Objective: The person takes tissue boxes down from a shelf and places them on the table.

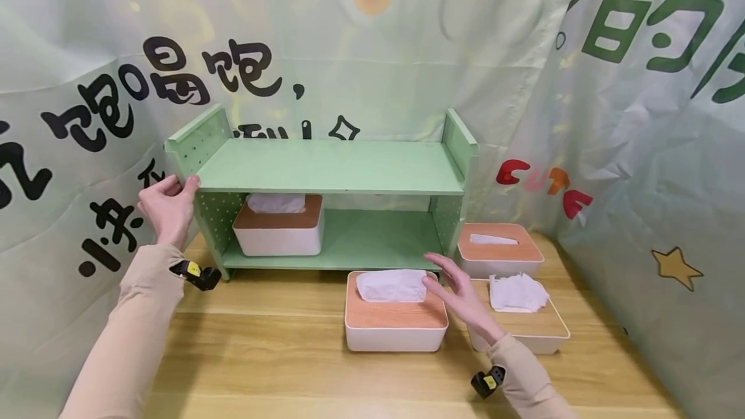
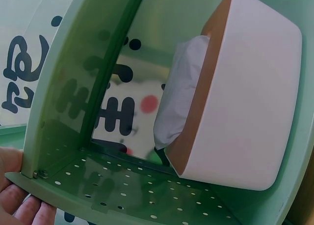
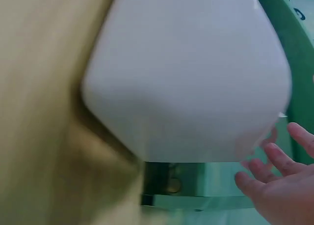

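Note:
My left hand (image 1: 170,207) grips the front edge of the left side panel of a green two-tier shelf (image 1: 332,167); in the left wrist view its fingers (image 2: 29,210) curl round the perforated panel. On the lower tier, at the left, stands a white tissue box with a brown lid (image 1: 278,238), a tissue sticking out. In front of the shelf, on the table, sits another white tissue box with a wooden lid (image 1: 396,335). Over its right end hovers my right hand (image 1: 465,296), fingers spread and loosely bent, holding nothing. The right wrist view shows that hand (image 3: 284,185) beside the box's white wall (image 3: 186,77).
To the right stand two more tissue boxes, one with a flat tissue (image 1: 500,249) beside the shelf and one with a crumpled tissue (image 1: 524,335) nearer, partly behind my right forearm. Printed cloth (image 1: 640,147) hangs behind and at both sides of the wooden table (image 1: 268,354).

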Motion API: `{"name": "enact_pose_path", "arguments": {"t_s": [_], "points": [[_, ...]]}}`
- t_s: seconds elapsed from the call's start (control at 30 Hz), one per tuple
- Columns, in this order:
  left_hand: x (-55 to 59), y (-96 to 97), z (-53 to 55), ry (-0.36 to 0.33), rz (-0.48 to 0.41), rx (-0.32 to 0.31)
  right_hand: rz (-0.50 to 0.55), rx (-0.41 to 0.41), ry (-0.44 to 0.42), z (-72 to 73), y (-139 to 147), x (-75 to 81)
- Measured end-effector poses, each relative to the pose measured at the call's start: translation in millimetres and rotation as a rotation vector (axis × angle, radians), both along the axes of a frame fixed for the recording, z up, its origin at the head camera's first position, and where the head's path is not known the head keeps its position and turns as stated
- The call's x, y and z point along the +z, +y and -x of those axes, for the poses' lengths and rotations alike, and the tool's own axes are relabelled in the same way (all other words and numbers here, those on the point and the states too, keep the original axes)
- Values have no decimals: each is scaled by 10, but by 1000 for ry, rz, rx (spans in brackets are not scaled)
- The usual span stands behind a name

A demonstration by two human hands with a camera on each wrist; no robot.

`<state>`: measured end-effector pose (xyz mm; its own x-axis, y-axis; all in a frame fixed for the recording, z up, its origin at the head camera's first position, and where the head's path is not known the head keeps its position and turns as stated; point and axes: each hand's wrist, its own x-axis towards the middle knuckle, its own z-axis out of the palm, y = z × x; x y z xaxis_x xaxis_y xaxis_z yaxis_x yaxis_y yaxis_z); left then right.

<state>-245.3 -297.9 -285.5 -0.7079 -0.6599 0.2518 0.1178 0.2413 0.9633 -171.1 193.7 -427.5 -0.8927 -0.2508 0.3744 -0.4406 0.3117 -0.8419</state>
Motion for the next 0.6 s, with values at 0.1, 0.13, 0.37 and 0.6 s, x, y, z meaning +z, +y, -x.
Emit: {"name": "enact_pose_path", "arguments": {"t_s": [0.1,0.13,0.37,0.6], "points": [[4,12,3,-3,-3,-3,-16,27,43,23,11,73],[1,12,3,-5,-1,-1,-29,41,56,27,6,102],[4,5,18,6,1,3,-107,108,87,79,-157,376],[-7,12,24,29,-28,1,-151,184,19,237,-418,651]]}}
